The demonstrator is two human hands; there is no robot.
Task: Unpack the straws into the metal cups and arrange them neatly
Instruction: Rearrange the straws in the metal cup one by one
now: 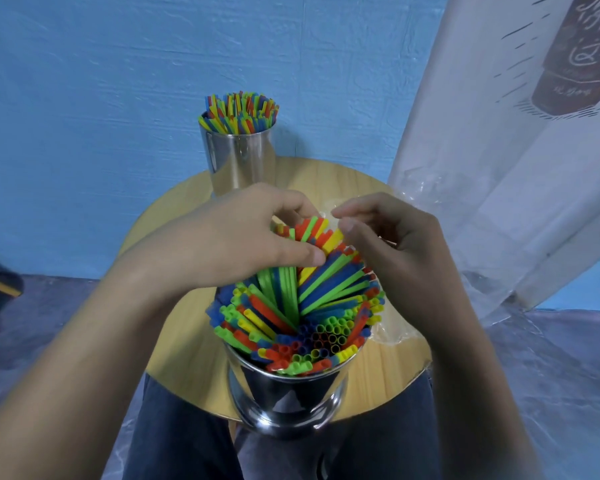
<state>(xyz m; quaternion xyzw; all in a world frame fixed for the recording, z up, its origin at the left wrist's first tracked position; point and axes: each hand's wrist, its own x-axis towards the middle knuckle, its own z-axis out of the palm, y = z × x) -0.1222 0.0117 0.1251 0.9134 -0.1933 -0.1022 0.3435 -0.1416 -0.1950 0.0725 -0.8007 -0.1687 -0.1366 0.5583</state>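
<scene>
Straws (302, 306): all in cups.
Far cup (239, 157): full, far edge of table (194, 348).
Near cup (288, 393): splayed; tidying left.
Left hand (243, 237): grips a bunch.
Right hand (395, 244): curled at tips; grip unclear.

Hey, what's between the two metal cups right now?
In the head view, both hands: the left hand grips a bunch of straws, the right hand at their tips.

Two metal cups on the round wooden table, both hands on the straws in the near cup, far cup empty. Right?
No. The far cup is not empty: the head view shows it full of straws. The rest holds: both cups are on the round wooden table, and the left hand and right hand work the straws in the near cup.
</scene>
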